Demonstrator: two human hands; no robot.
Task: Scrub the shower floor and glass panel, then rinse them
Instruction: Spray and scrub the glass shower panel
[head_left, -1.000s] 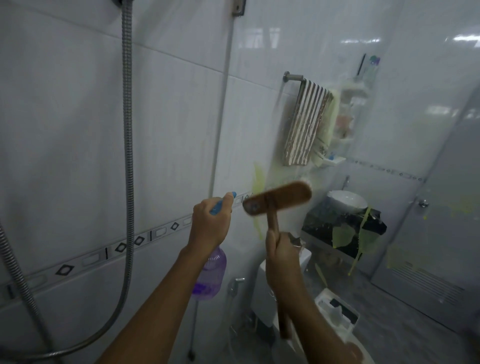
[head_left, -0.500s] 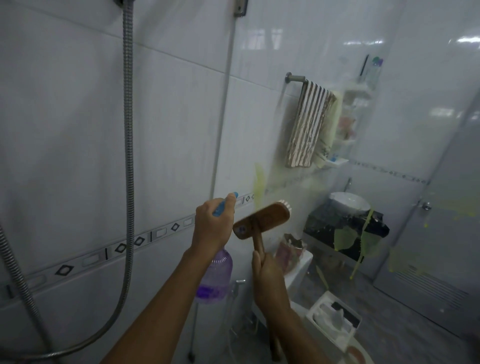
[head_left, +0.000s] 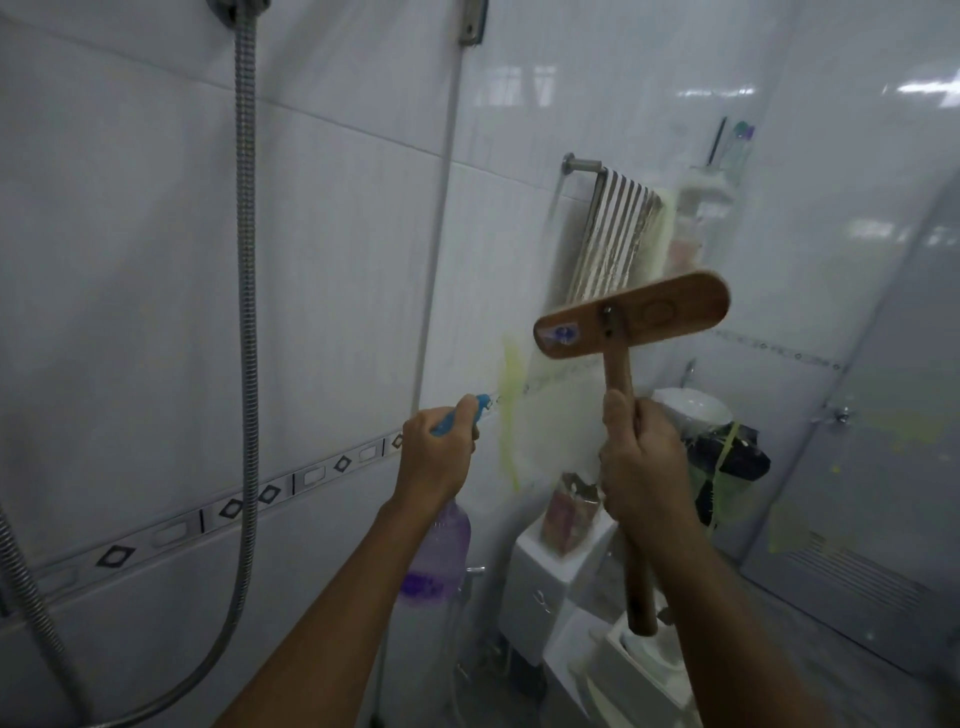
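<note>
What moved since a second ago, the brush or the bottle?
The brush dipped a little, then swung up and to the right; the right hand gripping its handle rose with it. The left hand stayed about where it was, holding the purple spray bottle. Nothing was picked up or let go.

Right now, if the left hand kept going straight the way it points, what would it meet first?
Probably the glass panel, at its yellow-green smear, which lies just ahead of the spray bottle that the left hand grips. I cannot tell for sure how near the glass is.
</note>
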